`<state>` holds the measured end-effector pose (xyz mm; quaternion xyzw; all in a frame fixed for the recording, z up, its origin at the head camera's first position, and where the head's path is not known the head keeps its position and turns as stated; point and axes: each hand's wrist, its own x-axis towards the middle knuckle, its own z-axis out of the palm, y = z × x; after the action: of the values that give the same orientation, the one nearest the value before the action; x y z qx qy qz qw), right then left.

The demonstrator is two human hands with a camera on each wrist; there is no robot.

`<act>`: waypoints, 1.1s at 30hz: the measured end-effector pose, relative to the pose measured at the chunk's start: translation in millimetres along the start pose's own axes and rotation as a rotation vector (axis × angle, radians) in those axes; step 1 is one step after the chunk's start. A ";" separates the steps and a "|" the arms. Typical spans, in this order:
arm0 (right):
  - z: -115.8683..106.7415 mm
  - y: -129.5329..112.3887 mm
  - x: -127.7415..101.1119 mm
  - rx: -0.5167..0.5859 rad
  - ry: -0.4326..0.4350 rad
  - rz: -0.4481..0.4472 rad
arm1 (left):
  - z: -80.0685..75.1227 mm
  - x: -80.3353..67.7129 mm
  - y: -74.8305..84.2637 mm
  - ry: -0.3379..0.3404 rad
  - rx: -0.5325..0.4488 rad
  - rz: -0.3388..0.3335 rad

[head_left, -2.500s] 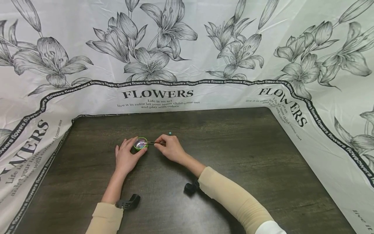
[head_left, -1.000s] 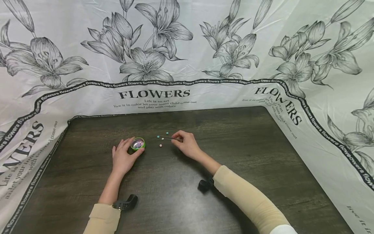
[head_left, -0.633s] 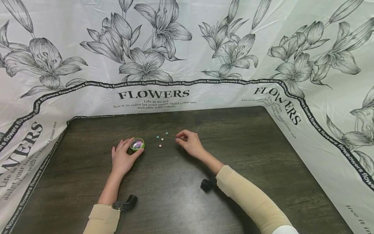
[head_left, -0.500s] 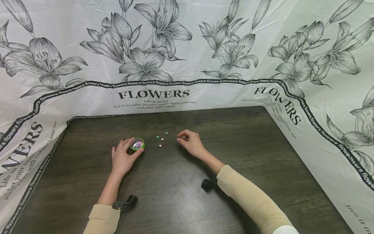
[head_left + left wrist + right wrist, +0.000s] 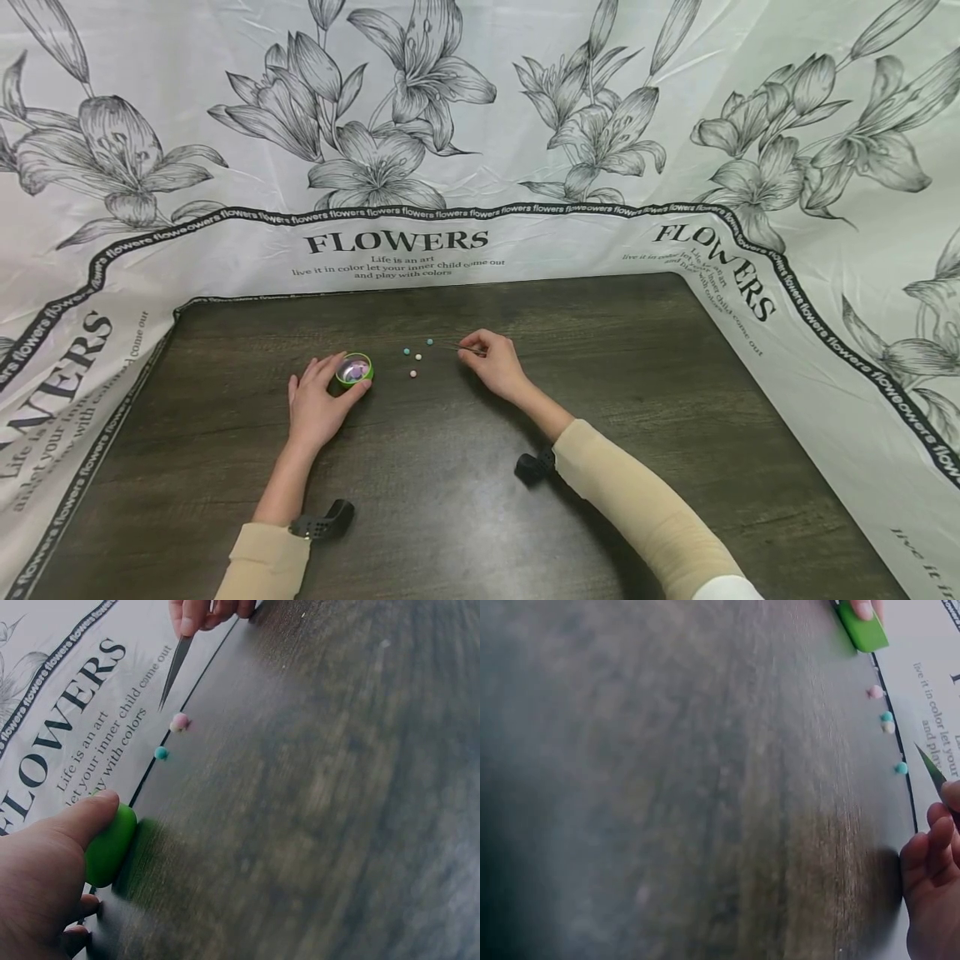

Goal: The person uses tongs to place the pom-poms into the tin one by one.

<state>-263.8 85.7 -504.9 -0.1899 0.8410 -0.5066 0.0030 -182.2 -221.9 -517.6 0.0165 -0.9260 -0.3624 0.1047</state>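
Observation:
My left hand point(image 5: 318, 404) holds a small round green cup point(image 5: 112, 847) on the table, thumb on its near side and fingers round the far side. Its shiny inside shows purplish in the head view. My right hand point(image 5: 497, 367) pinches a pair of thin dark tweezers point(image 5: 930, 766) that point left. Their tips are close to the farthest teal bead point(image 5: 430, 342), with nothing visible between them. Between cup and tweezers lie another teal bead point(image 5: 407, 352), a whitish bead point(image 5: 418, 357) and a pink bead point(image 5: 413, 374).
The dark wooden table point(image 5: 450, 467) stretches around both hands. A white flower-printed cloth point(image 5: 510, 150) rises along its back and sides. Black wrist cameras point(image 5: 326, 521) sit on both forearms.
The tweezers were at the cup 2.5 seconds ago, then drew back right past the beads. Over the last half second the right hand shifted slightly toward the table's back. My left hand stays on the cup.

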 end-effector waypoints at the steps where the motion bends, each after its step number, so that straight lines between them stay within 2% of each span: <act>1: 0.6 0.6 0.9 -0.001 0.004 -0.003 | 0.0 0.0 0.1 0.000 0.001 0.000; 13: 5.0 8.5 4.7 -0.022 0.031 -0.003 | 1.0 -0.3 -1.1 0.009 -0.002 0.011; 33: 8.7 7.4 4.3 -0.067 0.039 -0.001 | 1.4 0.8 -0.5 0.005 -0.006 0.002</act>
<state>-268.5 79.9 -514.6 -0.1802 0.8573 -0.4819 -0.0200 -183.2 -221.4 -518.8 0.0160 -0.9247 -0.3649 0.1075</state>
